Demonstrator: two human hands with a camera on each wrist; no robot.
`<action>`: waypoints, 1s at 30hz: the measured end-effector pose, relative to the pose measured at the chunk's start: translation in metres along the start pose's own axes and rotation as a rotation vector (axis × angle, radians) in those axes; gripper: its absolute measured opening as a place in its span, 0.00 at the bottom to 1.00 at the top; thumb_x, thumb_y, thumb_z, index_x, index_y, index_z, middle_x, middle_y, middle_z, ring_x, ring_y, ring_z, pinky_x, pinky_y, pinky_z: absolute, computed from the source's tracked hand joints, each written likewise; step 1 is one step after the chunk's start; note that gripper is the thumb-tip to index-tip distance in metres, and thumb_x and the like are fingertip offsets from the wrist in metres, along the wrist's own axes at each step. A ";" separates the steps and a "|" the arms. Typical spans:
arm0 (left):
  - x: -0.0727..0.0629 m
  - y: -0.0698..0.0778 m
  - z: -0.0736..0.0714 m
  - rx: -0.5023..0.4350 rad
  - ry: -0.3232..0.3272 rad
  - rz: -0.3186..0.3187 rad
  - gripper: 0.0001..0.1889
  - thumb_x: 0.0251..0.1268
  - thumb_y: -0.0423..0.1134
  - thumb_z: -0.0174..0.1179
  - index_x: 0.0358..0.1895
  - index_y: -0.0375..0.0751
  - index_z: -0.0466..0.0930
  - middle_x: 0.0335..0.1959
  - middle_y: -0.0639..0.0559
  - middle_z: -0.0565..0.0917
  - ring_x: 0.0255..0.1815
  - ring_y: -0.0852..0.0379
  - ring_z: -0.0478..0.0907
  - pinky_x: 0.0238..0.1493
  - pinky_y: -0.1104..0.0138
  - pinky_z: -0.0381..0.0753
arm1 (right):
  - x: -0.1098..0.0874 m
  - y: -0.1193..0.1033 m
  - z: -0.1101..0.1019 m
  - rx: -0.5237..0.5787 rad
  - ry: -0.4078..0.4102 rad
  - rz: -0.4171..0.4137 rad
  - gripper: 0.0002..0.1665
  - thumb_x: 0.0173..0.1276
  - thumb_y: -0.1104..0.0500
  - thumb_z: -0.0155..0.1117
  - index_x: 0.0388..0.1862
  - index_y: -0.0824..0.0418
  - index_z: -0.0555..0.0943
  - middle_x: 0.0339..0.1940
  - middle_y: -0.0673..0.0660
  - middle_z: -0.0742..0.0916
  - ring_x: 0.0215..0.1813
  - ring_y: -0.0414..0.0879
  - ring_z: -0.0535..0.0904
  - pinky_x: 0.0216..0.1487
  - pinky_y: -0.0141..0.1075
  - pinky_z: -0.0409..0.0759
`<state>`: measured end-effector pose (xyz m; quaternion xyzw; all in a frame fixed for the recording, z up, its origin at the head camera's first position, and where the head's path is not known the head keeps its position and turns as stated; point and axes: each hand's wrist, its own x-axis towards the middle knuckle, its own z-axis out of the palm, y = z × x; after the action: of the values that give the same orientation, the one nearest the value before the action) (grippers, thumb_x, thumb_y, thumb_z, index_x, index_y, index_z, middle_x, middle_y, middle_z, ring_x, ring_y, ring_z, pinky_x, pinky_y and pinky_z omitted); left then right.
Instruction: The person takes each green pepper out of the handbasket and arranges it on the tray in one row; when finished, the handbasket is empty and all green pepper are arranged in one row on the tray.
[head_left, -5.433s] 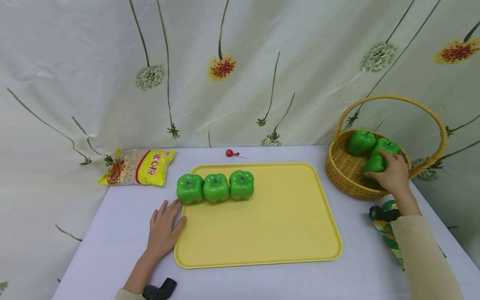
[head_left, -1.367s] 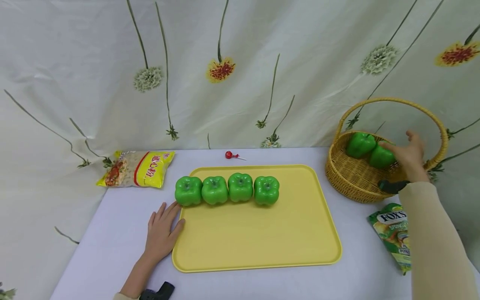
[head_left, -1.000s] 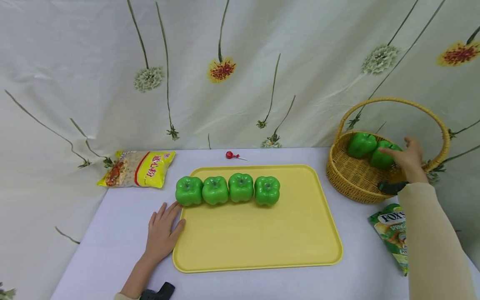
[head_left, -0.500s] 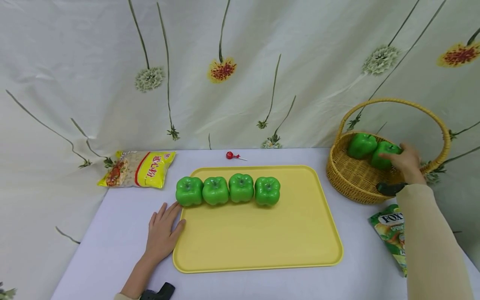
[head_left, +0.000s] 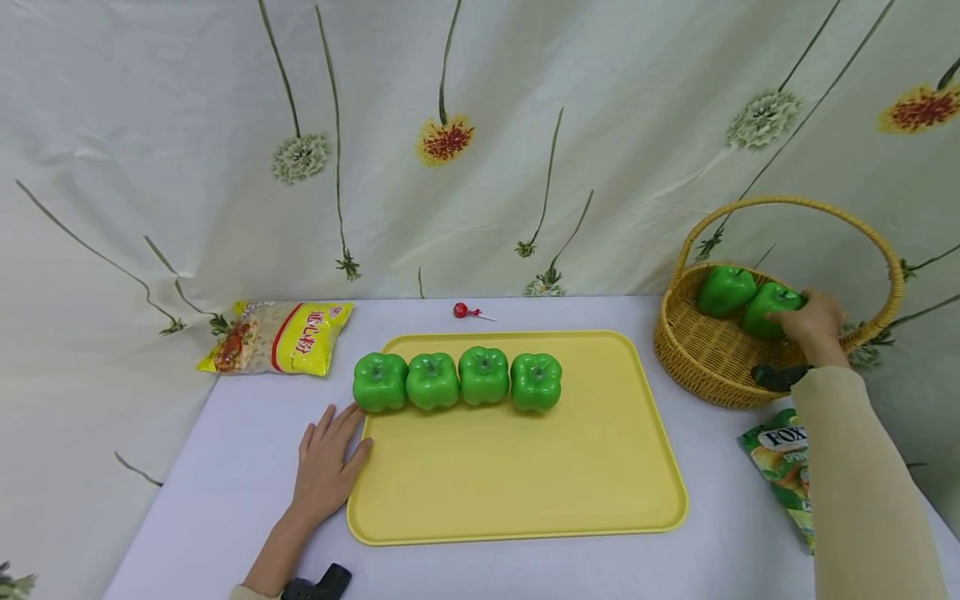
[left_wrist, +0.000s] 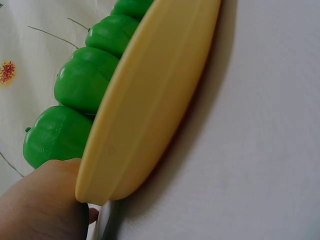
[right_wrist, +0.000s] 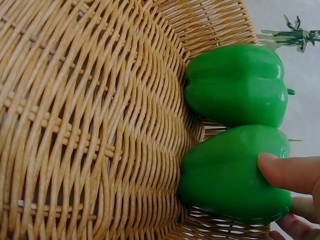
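Note:
Inside the wicker basket (head_left: 697, 354) at the right lie two green bell peppers, the left one (head_left: 726, 291) and the right one (head_left: 772, 311). My right hand (head_left: 813, 323) grips the right pepper. The right wrist view has the thumb (right_wrist: 280, 171) pressed on that pepper's side, with other fingers around its far end. Several more green bell peppers (head_left: 432, 382) form a row along the back left of the yellow tray (head_left: 517, 467). With fingers spread, my left hand (head_left: 326, 467) rests at the tray's left edge, fingertips close to the end pepper (left_wrist: 57, 136).
A yellow food packet (head_left: 277, 337) lies at the back left. Behind the tray is a red lollipop (head_left: 461, 310). A green Fox's bag (head_left: 783, 467) lies below the basket, partly under my right sleeve. The basket's tall handle (head_left: 795, 200) arches over its opening.
Over five seconds, one pepper went from the basket to the right end of the tray's row. Lately my right hand has lowered and closed on the basket's right pepper. My left hand stays put.

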<state>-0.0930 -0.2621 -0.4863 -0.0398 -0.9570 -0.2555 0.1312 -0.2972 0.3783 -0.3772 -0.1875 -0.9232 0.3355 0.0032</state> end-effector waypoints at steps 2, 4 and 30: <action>-0.001 -0.001 0.001 -0.004 0.001 0.001 0.25 0.70 0.39 0.54 0.68 0.34 0.68 0.70 0.34 0.68 0.74 0.27 0.52 0.69 0.32 0.44 | -0.002 -0.001 -0.001 -0.002 0.003 -0.007 0.46 0.71 0.56 0.56 0.75 0.77 0.46 0.71 0.83 0.52 0.70 0.77 0.48 0.68 0.65 0.58; -0.001 -0.001 0.001 -0.007 0.005 0.003 0.25 0.70 0.39 0.54 0.68 0.34 0.68 0.70 0.34 0.68 0.74 0.27 0.52 0.69 0.32 0.44 | -0.003 -0.002 -0.002 0.001 0.001 -0.003 0.45 0.71 0.56 0.56 0.74 0.78 0.47 0.71 0.83 0.51 0.70 0.76 0.47 0.68 0.64 0.58; 0.001 -0.001 0.001 -0.006 -0.015 -0.010 0.26 0.72 0.41 0.52 0.69 0.34 0.66 0.71 0.35 0.67 0.75 0.28 0.50 0.70 0.33 0.42 | -0.058 -0.041 -0.017 0.043 0.128 -0.149 0.46 0.71 0.53 0.58 0.76 0.75 0.49 0.74 0.79 0.53 0.72 0.75 0.53 0.69 0.65 0.61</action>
<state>-0.0939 -0.2629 -0.4873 -0.0375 -0.9574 -0.2585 0.1228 -0.2551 0.3398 -0.3322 -0.1395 -0.9250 0.3414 0.0913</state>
